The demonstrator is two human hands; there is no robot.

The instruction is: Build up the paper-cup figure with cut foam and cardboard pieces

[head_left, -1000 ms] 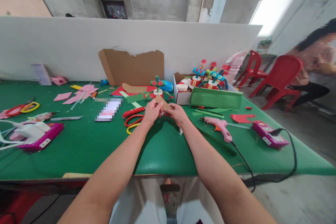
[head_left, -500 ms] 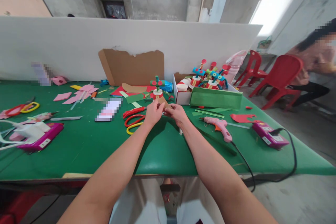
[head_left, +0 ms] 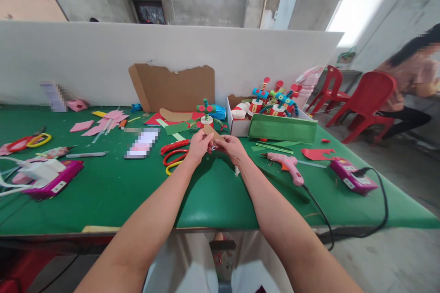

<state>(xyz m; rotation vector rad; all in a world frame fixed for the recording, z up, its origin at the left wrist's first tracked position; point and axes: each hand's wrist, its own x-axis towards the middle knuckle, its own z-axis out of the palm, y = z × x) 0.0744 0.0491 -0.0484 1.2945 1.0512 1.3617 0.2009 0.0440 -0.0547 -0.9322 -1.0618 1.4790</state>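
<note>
Between my two hands is a small brown piece of cardboard [head_left: 212, 133], held over the green table. The fingers of my left hand [head_left: 200, 145] pinch its left side. My right hand [head_left: 233, 147] grips its right end between thumb and fingers. Just behind the cardboard stands a paper figure [head_left: 206, 114] with a green head, red round eyes and springy arms; its lower part is partly hidden. Left of my left hand lie scissors [head_left: 173, 157] with red and yellow handles and a red-handled tool [head_left: 174, 147].
A pink glue gun [head_left: 287, 165] lies to the right, its cord running to a purple power strip [head_left: 354, 176]. Behind it, a white box [head_left: 239, 127] holds several finished figures. Pink paper scraps [head_left: 106, 123] lie on the left. A person [head_left: 409, 78] sits at far right.
My left hand has shifted slightly, its fingers changing their hold, and the cardboard now lies flatter. The person at far right has moved their head and arm.
</note>
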